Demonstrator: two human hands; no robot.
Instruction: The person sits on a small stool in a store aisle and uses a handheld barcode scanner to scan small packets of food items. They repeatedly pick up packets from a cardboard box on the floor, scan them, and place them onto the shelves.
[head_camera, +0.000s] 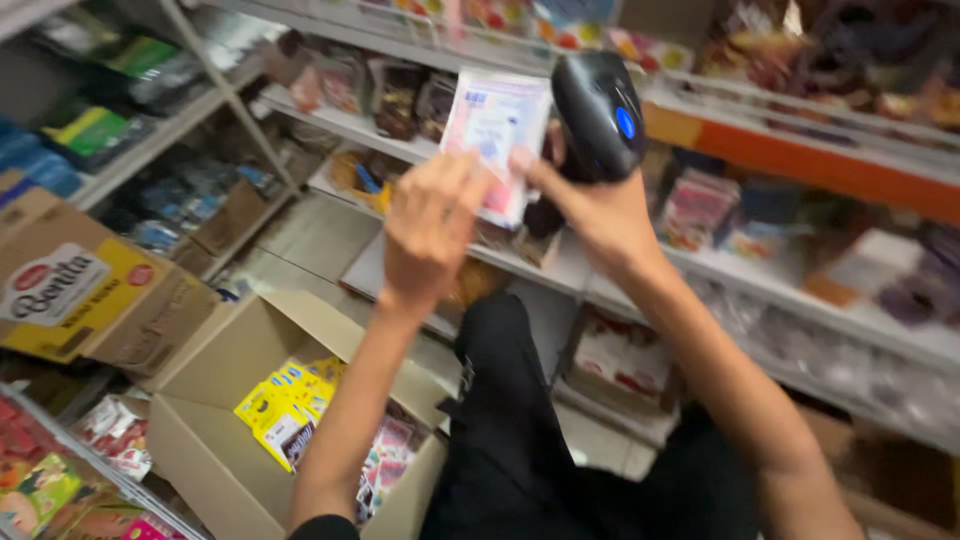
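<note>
The head view shows a flat pink-and-white plastic packet (497, 135) held up in front of the store shelves, at about the height of the second white metal shelf (350, 125). The left hand (432, 225) grips the packet's lower edge, fingers curled round it and pinching it from the near side. The right hand (600, 215) is closed on the grip of a black handheld scanner with a blue button (598, 112), whose head sits just beside the packet's right edge; its forefinger reaches across and touches the packet. Below the arms stands an open brown cardboard box (225, 400) holding yellow packets (285, 400) and more pink ones. To the left lies a second cardboard carton with a yellow printed side (85, 295), tilted. The person's black trousers (510, 430) show between the arms.
</note>
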